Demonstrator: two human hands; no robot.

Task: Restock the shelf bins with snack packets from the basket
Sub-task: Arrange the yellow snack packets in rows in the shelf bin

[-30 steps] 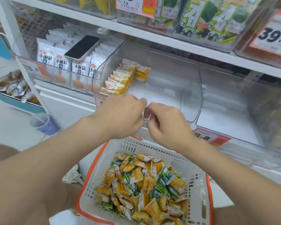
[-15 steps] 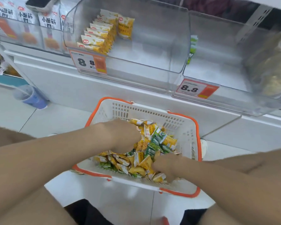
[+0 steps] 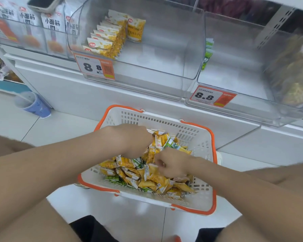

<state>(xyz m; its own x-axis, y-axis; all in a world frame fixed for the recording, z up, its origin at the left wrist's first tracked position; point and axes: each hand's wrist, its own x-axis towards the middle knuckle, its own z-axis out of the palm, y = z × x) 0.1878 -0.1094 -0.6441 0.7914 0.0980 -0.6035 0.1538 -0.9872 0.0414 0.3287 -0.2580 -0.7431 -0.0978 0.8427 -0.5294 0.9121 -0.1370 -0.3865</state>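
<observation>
— Where does the basket (image 3: 196,142) stand?
— On the floor (image 3: 59,130), before the shelf; snack packets (image 3: 147,179) lie heaped in it; the left hand (image 3: 129,138) is at its far side and the right hand (image 3: 173,165) nearer, both among them.
— And behind the basket?
— Above and behind it, a shelf bin (image 3: 147,72) with a row of packets (image 3: 107,37) at its left; a price tag (image 3: 96,67) on its front; right of that, a second bin (image 3: 238,77); left of the basket, a cup (image 3: 33,103) on the floor.

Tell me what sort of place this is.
Most likely a shop's snack aisle: clear shelf bins carry printed price tags, rows of sealed yellow packets stand in one, and a shopping basket of snack packets sits on the floor.
</observation>
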